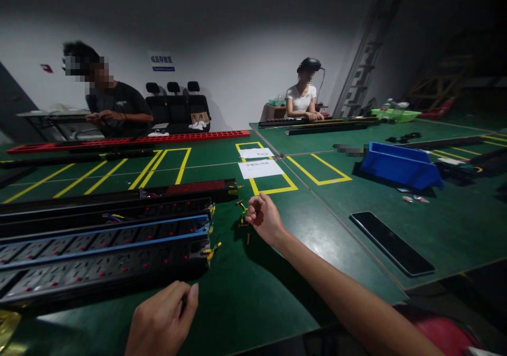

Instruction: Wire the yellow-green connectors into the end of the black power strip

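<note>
My right hand (266, 219) is over the green table with its fingers curled inward. Short yellow-green wires (242, 213) with small metal ends are right at its fingertips; whether they are in its grip or just beside it I cannot tell. Closer to me, my left hand (163, 319) is closed, thumb against the curled fingers, and its inside is hidden. Long black power strips (106, 266) with sockets and red dots lie side by side to the left, one edged by blue strips (174, 230). Yellow-green wire ends (213, 250) stick out of their right ends.
A dark phone-like slab (390, 242) lies at right, with a blue bin (400, 166) beyond it. White paper labels (261, 169) and yellow tape outlines mark the tabletop (317, 224). Across the table are two people (122, 102) (303, 100), near a long red rail (130, 140) and black rails (332, 128).
</note>
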{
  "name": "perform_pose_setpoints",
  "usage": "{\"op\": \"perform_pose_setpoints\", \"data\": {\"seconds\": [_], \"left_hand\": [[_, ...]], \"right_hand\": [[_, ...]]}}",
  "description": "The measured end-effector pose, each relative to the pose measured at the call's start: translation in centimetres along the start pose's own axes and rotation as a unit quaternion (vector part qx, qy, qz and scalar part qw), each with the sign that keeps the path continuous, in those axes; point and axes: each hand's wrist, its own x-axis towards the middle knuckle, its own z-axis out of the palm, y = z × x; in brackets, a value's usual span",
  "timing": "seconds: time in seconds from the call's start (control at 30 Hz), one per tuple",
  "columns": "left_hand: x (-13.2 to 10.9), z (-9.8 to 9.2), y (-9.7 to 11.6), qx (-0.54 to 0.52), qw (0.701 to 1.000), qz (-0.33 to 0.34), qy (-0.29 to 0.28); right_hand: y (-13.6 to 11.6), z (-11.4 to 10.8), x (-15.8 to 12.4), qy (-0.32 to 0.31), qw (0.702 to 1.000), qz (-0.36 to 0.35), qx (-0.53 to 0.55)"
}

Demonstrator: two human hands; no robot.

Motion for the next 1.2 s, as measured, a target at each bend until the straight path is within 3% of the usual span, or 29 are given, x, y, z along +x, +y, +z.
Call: {"op": "perform_pose_setpoints", "data": {"seconds": [0.53,0.8,0.9,1.0,1.07,1.1,1.13,1.2], "left_hand": [[0.7,-0.4,0.3,-0.006,1.000,0.007,0.001],[0.6,-0.3,0.3,-0.003,1.000,0.002,-0.004],[0.6,-0.3,0.3,-0.002,1.000,0.002,-0.003],[0.6,-0.3,0.2,-0.001,1.000,0.003,-0.003],[0.6,-0.2,0.2,0.001,1.000,0.000,-0.009],[0.5,-0.2,0.2,0.004,1.000,-0.002,-0.012],[0.5,-0.2,0.1,0.007,1.000,-0.004,-0.013],[0.3,-0.1,0.1,0.011,1.000,-0.009,-0.015]], "right_hand": [[0.3,-0.2,0.2,-0.002,1.000,0.015,-0.007],[-0.8,-0.1,0.0,0.020,1.000,0.013,-0.001],[-1.0,-0.3,0.3,0.026,0.999,-0.002,-0.023],[-0.9,-0.5,0.4,0.034,0.992,-0.031,-0.122],[-0.9,-0.7,0.3,0.038,0.962,-0.068,-0.263],[-1.0,-0.7,0.1,0.035,0.929,-0.095,-0.355],[-1.2,-0.7,-0.1,0.030,0.881,-0.126,-0.455],[-1.5,-0.7,-0.6,0.018,0.748,-0.183,-0.638]]}}
